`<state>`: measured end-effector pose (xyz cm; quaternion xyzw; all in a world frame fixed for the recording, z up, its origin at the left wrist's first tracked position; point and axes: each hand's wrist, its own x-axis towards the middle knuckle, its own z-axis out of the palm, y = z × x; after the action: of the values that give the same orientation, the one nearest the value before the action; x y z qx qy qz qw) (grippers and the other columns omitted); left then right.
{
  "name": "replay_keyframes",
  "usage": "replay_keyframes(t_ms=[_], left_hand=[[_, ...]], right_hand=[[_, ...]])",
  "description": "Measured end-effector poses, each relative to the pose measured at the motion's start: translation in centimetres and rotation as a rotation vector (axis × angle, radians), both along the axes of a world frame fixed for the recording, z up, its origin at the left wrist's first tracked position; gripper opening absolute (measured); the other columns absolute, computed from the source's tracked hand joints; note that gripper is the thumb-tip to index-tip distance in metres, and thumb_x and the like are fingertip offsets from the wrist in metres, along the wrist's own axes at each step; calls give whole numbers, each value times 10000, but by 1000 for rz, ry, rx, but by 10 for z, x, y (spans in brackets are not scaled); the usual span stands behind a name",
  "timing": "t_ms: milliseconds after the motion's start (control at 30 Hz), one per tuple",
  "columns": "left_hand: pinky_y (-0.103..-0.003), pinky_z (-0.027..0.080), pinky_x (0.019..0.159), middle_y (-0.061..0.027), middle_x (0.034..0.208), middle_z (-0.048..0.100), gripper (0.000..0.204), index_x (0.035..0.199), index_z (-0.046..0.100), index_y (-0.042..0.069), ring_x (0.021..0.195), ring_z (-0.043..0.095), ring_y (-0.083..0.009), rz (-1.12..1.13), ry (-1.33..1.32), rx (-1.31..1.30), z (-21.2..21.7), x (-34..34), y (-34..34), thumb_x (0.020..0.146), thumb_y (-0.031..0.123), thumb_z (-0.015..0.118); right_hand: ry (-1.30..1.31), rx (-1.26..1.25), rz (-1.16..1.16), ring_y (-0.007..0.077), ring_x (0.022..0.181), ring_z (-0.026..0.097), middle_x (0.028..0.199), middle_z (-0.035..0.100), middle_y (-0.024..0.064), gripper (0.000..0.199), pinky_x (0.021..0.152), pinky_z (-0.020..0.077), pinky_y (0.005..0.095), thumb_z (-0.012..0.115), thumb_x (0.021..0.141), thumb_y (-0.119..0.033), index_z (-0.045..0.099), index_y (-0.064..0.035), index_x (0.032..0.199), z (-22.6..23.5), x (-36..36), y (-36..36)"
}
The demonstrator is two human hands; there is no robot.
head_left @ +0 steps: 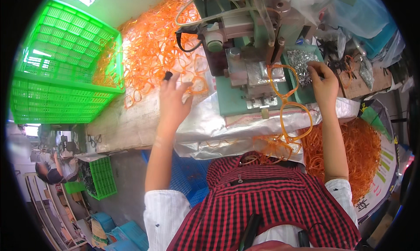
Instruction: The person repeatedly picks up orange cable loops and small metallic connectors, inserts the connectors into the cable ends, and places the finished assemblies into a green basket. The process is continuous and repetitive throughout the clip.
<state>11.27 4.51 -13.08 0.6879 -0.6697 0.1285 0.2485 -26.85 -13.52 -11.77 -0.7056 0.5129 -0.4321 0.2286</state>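
Wearer's kit, apron as reference. Apron (pixel 267 203): red/black check, small squares, dark stitched band across the front, folds bunched at the end farthest from the neck. Small light zipper pull (pixel 239 178) on the apron front. Shirt (pixel 280 234): white, shows inside the apron's neckline. Left sleeve (pixel 166 211), left of the apron: white, faint stripes, one small dark mark. Right sleeve (pixel 340 193), right of the apron: same fabric, also a dark mark near the cuff. Both stop around the elbow. Black strip (pixel 250 231) at the apron's neck end, purpose unclear. Left hand (pixel 173 95): black cap (pixel 167 75) on one fingertip.
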Motion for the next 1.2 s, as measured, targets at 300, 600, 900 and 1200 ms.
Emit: replay_keyframes(t_ms=[300, 600, 900, 1200], left_hand=[[-436, 533, 709, -157, 863, 719, 157, 990, 726, 64, 775, 686, -353, 227, 150, -209, 26, 59, -42, 931, 170, 626], [-457, 523, 719, -153, 791, 678, 191, 871, 675, 65, 781, 654, -351, 351, -178, 100, -37, 124, -29, 937, 233, 614], [-291, 486, 640, -35, 836, 632, 98, 992, 670, -13, 701, 588, -131, 254, 611, -371, 3, 54, -36, 955, 69, 629], [-350, 584, 802, -137, 987, 666, 78, 1040, 569, -4, 860, 679, -210, 3, 1204, -622, 1, -62, -24, 983, 49, 576]], right_hand=[[-78, 64, 16, 122, 838, 651, 938, 728, 61, 191, 790, 494, 259, 667, 879, -65, 720, -7, 1054, 9, -14, 16], [-56, 86, -54, 146, 902, 668, 985, 731, 62, 174, 834, 499, 269, 672, 862, -53, 732, -11, 1019, -1, -39, 27], [-149, 276, 354, 115, 856, 635, 913, 707, 31, 396, 798, 490, 255, 763, 772, -103, 666, -2, 1143, 104, 41, 33], [-399, 324, 411, 93, 762, 636, 792, 675, 26, 499, 717, 492, 259, 746, 746, -9, 586, 11, 1219, 84, 75, 35]])
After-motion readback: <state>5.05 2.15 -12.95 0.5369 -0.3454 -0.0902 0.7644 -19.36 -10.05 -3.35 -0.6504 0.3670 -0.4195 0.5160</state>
